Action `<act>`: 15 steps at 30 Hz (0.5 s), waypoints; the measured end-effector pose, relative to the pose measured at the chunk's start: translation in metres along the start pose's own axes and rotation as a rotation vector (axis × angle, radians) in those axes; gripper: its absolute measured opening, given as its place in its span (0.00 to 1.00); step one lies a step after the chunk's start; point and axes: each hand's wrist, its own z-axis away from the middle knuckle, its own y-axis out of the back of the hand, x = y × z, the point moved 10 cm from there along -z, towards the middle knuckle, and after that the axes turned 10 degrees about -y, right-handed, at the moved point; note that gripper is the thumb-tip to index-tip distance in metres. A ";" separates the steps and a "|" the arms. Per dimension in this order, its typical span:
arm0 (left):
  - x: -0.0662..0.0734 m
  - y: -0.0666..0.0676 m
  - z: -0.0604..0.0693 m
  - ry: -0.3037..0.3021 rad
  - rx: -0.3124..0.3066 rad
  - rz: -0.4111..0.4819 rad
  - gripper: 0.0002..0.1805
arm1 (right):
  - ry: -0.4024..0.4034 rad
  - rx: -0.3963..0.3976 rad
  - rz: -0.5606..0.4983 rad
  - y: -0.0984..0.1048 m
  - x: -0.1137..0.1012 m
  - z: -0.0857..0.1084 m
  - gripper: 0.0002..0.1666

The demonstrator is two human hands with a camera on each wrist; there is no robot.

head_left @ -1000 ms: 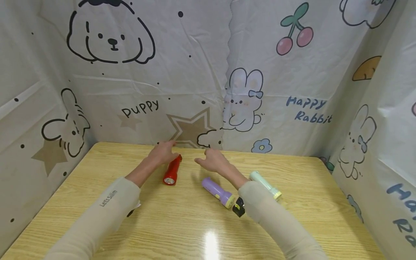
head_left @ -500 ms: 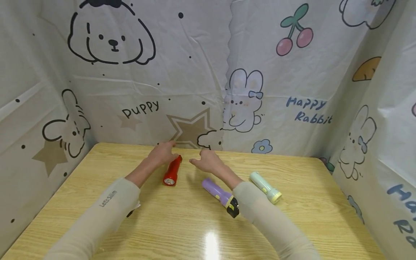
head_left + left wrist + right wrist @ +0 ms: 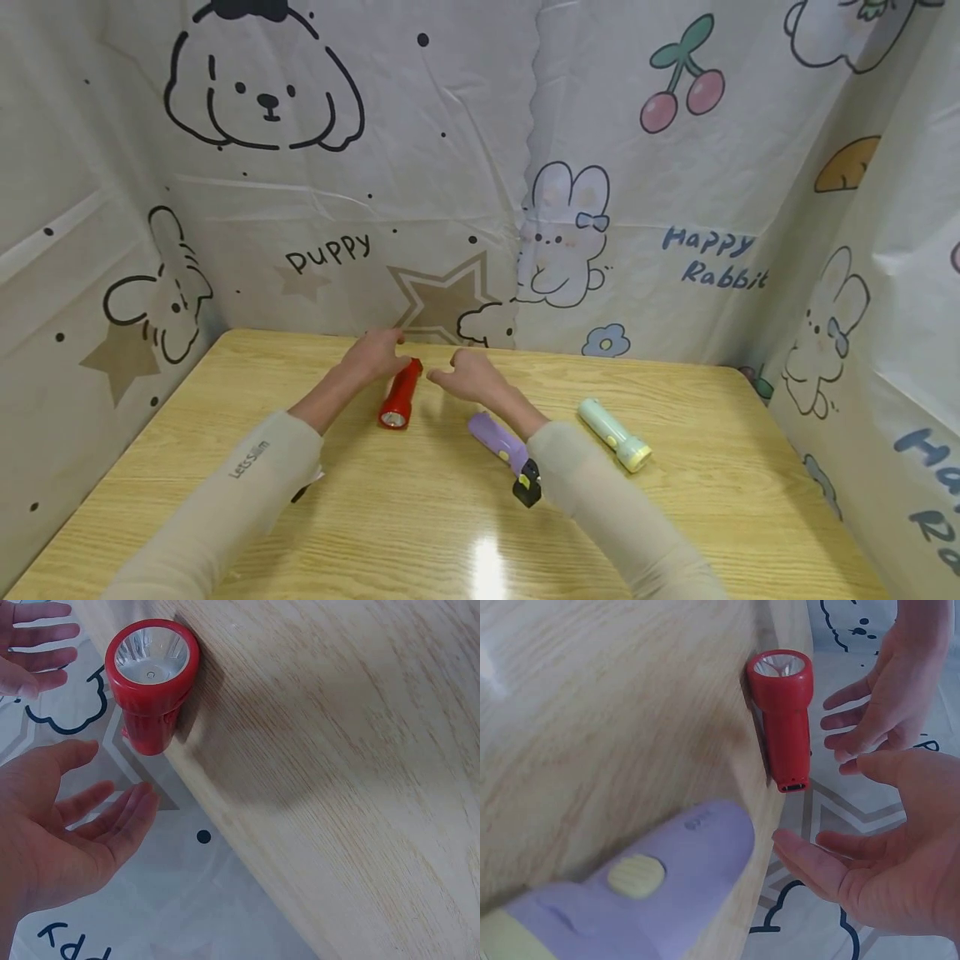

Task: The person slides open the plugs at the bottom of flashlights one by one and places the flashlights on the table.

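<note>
A red flashlight (image 3: pixel 401 396) lies near the back of the table, its clear lens facing the front. My left hand (image 3: pixel 372 354) hovers just left of its tail end, and in the left wrist view that hand (image 3: pixel 75 825) has loosely bent fingers with nothing between them. To the flashlight's right is my right hand (image 3: pixel 471 377), also holding nothing; its fingers (image 3: pixel 810 859) stretch toward the red tail in the right wrist view. A purple flashlight (image 3: pixel 498 439) with a yellow button lies below the right hand, its head end partly hidden by the wrist camera and sleeve.
A mint-green flashlight (image 3: pixel 611 433) with a yellow rim lies right of the right forearm. A patterned cloth (image 3: pixel 442 208) hangs behind the wooden table (image 3: pixel 405 517) and along both sides. A black wrist camera (image 3: pixel 527 486) sits under the right sleeve.
My right hand has moved left, closer to the red flashlight. The left hand has stayed almost in place. The flashlights have not been moved.
</note>
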 end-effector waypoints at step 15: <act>-0.003 0.000 0.003 0.000 0.014 0.000 0.25 | -0.008 0.001 0.000 -0.012 -0.009 -0.001 0.28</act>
